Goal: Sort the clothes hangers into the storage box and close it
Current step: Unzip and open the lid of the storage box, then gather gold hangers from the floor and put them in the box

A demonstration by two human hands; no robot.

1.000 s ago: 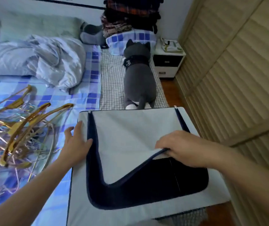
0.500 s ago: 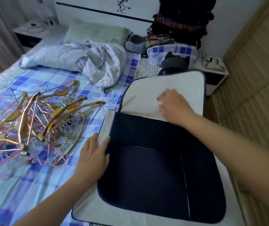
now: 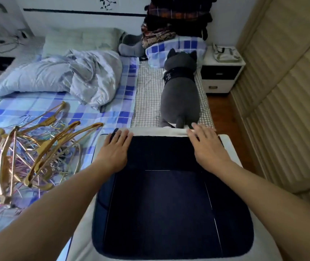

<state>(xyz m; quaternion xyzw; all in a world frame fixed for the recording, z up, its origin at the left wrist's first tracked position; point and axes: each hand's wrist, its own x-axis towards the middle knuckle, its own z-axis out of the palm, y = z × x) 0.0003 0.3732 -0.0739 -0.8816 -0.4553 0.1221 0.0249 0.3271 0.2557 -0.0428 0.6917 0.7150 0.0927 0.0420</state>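
A white fabric storage box (image 3: 231,149) lies on the bed in front of me, its top open and the dark navy inside showing. Its white lid flap (image 3: 158,131) is folded back over the far edge. My left hand (image 3: 115,149) lies flat with straight fingers on the far left corner of the opening. My right hand (image 3: 206,146) rests flat on the far right corner, fingertips on the folded flap. A tangled heap of gold and thin coloured clothes hangers (image 3: 28,151) sits on the checked sheet to the left of the box.
A grey plush cat (image 3: 180,91) lies just beyond the box. A crumpled pale duvet (image 3: 71,76) and pillows sit farther back on the bed. A white nightstand (image 3: 222,72) stands at the right, and a slatted wardrobe door (image 3: 286,91) runs along the right side.
The lid flap went from half lifted to folded fully back over the far edge. My right hand followed it there, and my left hand slid from the box's left side to its far corner.
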